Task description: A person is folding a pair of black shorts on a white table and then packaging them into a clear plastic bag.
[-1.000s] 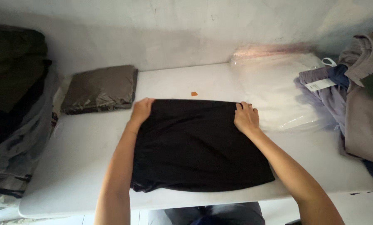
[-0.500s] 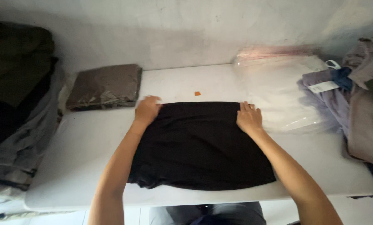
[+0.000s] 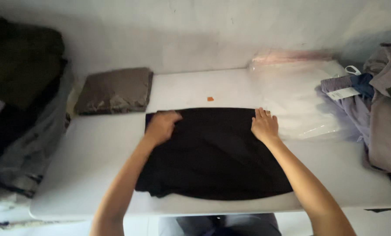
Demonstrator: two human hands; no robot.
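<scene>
Black garment (image 3: pixel 213 153) lies spread flat on the white table (image 3: pixel 95 153), folded into a broad block in front of the person; its long axis runs left to right across the table, its straight far edge faces the wall and its rounder, looser near edge reaches the table's front rim.

Compared with half a second ago, the left hand (image 3: pixel 161 126) has slid inward from the far left corner, so a strip of black cloth now shows to its left; it looks blurred, and I cannot tell whether its fingers pinch the fabric or merely press on it. The right hand (image 3: pixel 264 125) sits where it was, at the far right corner; its fingers are stretched out flat on the cloth, palm down, gripping nothing. The garment itself keeps the same place and outline.

Just beyond the far edge a small orange scrap (image 3: pixel 210 98) lies on the bare tabletop; a folded grey-brown garment (image 3: pixel 114 89) rests at the far left corner of the table, well apart from the black one; clear plastic bags (image 3: pixel 300 100) lie just beside the right hand; heaps of clothes (image 3: pixel 378 109) crowd the right side, and darker clothes (image 3: pixel 20 87) pile up on the left.
</scene>
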